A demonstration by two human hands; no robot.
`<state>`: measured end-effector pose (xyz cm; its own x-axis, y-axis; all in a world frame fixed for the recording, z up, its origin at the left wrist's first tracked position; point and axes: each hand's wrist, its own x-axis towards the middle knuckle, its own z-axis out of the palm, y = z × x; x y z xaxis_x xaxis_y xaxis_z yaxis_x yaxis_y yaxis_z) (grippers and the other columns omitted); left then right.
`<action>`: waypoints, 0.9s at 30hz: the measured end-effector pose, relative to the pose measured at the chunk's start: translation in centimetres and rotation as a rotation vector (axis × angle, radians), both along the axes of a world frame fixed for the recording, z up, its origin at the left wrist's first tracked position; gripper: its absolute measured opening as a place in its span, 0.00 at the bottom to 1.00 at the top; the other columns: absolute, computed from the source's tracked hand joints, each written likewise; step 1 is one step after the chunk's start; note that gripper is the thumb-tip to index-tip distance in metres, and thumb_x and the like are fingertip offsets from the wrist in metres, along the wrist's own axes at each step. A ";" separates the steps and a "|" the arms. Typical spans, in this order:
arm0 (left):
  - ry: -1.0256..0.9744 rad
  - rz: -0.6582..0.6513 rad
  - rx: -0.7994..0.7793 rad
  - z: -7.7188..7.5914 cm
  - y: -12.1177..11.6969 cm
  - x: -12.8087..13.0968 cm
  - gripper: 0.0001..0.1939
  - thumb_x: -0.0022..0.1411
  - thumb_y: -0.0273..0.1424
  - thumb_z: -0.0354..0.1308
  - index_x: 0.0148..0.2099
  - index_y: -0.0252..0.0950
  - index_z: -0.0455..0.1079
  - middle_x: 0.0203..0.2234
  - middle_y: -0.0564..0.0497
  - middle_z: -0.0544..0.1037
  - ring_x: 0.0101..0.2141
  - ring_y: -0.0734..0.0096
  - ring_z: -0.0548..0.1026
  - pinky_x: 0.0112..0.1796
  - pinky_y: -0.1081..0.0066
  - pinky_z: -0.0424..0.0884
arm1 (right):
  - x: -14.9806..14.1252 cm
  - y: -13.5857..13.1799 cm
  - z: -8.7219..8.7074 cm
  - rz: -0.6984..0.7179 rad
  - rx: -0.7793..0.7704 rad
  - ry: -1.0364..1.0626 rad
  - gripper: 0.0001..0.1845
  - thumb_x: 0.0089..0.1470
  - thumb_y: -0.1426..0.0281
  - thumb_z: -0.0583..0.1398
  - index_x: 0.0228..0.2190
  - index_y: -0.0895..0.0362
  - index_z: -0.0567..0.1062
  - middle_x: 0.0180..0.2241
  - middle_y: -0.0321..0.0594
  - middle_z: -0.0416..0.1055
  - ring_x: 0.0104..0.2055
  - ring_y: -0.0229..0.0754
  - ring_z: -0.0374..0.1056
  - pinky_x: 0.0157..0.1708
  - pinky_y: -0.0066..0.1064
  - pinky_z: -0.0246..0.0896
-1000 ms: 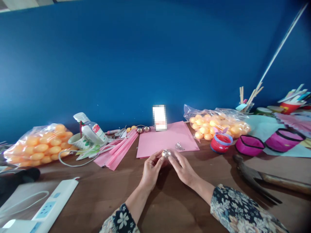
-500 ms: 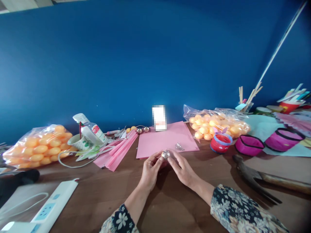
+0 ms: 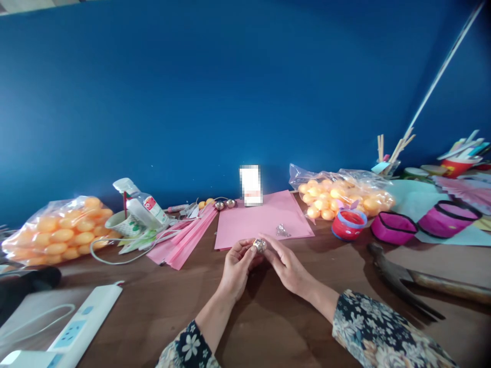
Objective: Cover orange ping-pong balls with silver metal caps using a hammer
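Between my two hands is a small, shiny silvery ball (image 3: 260,246) with a bumpy-looking surface. My left hand (image 3: 235,268) pinches it from the left between thumb and fingers. From the other side, the fingers of my right hand (image 3: 287,266) are closed against it. Both hands are held above the wooden table, just in front of a pink paper sheet (image 3: 249,225). On that sheet, beyond my right fingers, lies a little heap of small silvery pieces (image 3: 283,230), too small to name. Two shiny metal balls (image 3: 224,204) sit at the sheet's far left corner.
Bags of orange balls stand left (image 3: 61,235) and right (image 3: 326,197). A hammer (image 3: 410,278) lies to the right, near a red cup (image 3: 349,226) and magenta pouches (image 3: 393,228). Pink strips (image 3: 187,237), a bottle (image 3: 148,207) and a power strip (image 3: 92,317) are leftward.
The silvery ball has turned or shifted slightly to the left between my fingertips. Both hands keep nearly the same place, and the things on the table stay put.
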<state>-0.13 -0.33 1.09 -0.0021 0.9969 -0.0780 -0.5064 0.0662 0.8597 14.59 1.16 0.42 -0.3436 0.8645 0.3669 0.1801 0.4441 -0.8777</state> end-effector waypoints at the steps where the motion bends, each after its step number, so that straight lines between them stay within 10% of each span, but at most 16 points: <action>1: -0.003 -0.002 0.001 0.0 0.0 0.0 0.10 0.52 0.30 0.62 0.38 0.34 0.68 0.33 0.50 0.77 0.33 0.74 0.75 0.36 0.73 0.71 | 0.0 0.0 0.0 0.006 -0.001 -0.003 0.20 0.59 0.67 0.50 0.53 0.53 0.62 0.53 0.42 0.65 0.55 0.44 0.60 0.56 0.39 0.55; 27: 0.041 -0.015 -0.045 0.1 -0.2 0.0 0.11 0.53 0.33 0.61 0.38 0.33 0.68 0.30 0.50 0.74 0.28 0.78 0.73 0.32 0.76 0.71 | -0.2 -0.3 0.4 0.014 -0.020 -0.014 0.19 0.59 0.67 0.50 0.52 0.54 0.63 0.51 0.42 0.67 0.54 0.42 0.62 0.54 0.36 0.57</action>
